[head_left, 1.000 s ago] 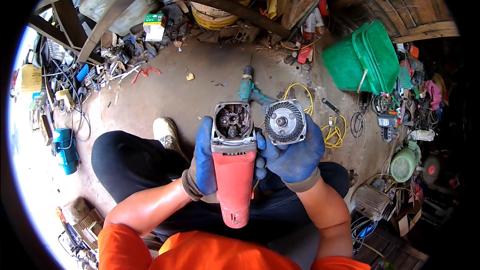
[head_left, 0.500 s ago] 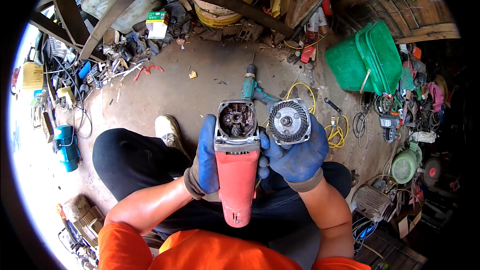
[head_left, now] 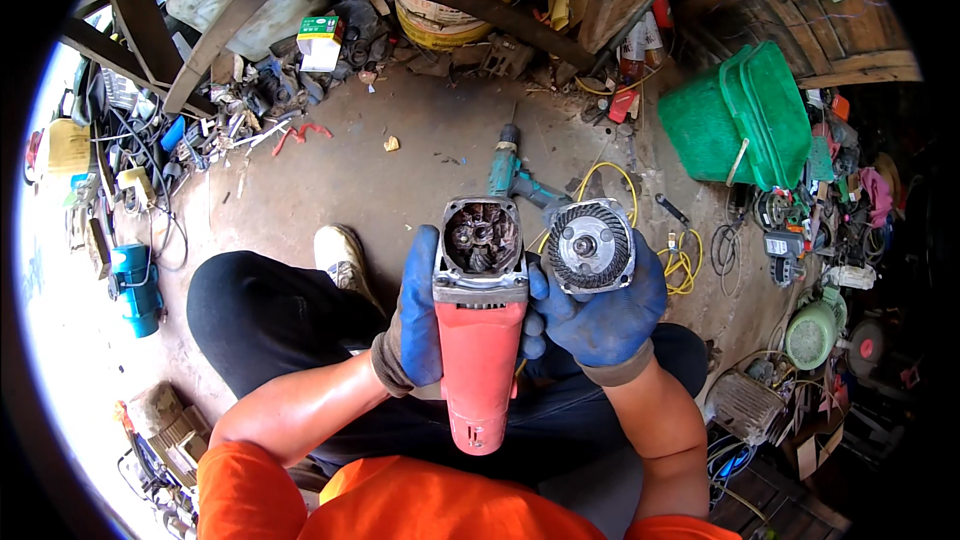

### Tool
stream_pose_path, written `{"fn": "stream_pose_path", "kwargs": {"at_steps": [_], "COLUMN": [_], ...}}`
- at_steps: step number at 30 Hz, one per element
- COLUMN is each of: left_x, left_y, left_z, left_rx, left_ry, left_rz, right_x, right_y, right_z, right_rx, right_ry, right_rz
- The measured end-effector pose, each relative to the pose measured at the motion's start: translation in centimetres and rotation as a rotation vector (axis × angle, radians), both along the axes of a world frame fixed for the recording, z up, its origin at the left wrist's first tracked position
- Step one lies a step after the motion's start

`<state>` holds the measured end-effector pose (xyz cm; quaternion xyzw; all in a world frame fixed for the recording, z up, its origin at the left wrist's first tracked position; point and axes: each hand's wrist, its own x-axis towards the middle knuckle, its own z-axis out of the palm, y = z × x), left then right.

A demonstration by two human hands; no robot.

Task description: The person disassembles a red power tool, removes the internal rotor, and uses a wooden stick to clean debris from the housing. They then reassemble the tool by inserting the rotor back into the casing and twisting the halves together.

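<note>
You hold the red power tool body (head_left: 478, 340) upright over your lap, its open front end turned up toward you so the dark inside parts show. Your left hand (head_left: 418, 320), in a blue glove, is clamped round the left side of that body. Just right of the body, touching it, your right hand (head_left: 600, 312) cups the round metal gear head (head_left: 589, 246), toothed face up. Beyond the body, on the dirt floor (head_left: 330, 170), lies a teal drill (head_left: 515, 178) beside a yellow cable (head_left: 680, 265).
</note>
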<state>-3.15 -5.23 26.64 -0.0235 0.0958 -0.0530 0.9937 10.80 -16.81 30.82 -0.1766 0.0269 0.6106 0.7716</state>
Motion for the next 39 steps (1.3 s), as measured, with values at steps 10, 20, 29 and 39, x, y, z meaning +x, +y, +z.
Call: {"fn": "stream_pose_path", "kwargs": {"at_steps": [10,20,29,39], "left_x": [0.1,0.2,0.0,0.2], "left_y": [0.1,0.1,0.1,0.1], "left_z": [0.2,-0.4,-0.6,-0.8], "left_rx": [-0.011,-0.042,-0.051,-0.105], "left_ry": [0.015,-0.001,0.005,-0.014], "left_rz": [0.001,-0.01,-0.019,-0.032], "right_x": [0.1,0.1,-0.1,0.1], "right_y": [-0.3,-0.3,-0.2,-0.4], "right_z": [0.0,-0.1,0.2,-0.1], "right_rx": [0.037,0.013,0.024,-0.016], "right_ry": [-0.007,0.028,0.059,-0.032], "right_rz": [0.047,0.019,-0.013,0.004]}}
